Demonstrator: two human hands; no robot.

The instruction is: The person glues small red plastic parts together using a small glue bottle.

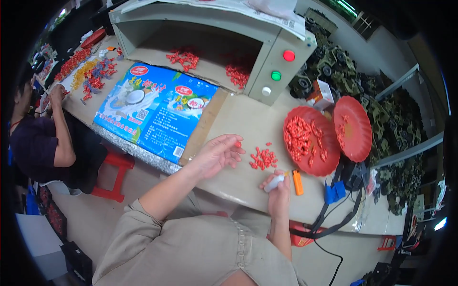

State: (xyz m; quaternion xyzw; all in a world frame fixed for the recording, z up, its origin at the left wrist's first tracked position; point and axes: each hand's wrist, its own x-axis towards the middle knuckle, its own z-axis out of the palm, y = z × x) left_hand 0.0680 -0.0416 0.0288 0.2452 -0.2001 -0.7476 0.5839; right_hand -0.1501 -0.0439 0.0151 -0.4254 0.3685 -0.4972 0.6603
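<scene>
The left hand (218,155) pinches a small glossy red piece (238,144) between thumb and forefinger, forward and left of the small white bottle (273,184) clasped in the right hand's (279,196) curled fingers. The bottle's yellow tip (286,173) slants forward and rightward, away from the piece.

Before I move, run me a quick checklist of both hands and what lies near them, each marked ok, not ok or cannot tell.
1. Left hand has a small red piece: ok, pinched between thumb and finger.
2. Right hand holds the white bottle: ok.
3. Bottle has enough inside: cannot tell, its fill level is unclear.
4. Loose red pieces near the hands: ok, scattered on the table.
5. Orange lighter well clear of the right hand: not ok, it lies close beside it.
</scene>
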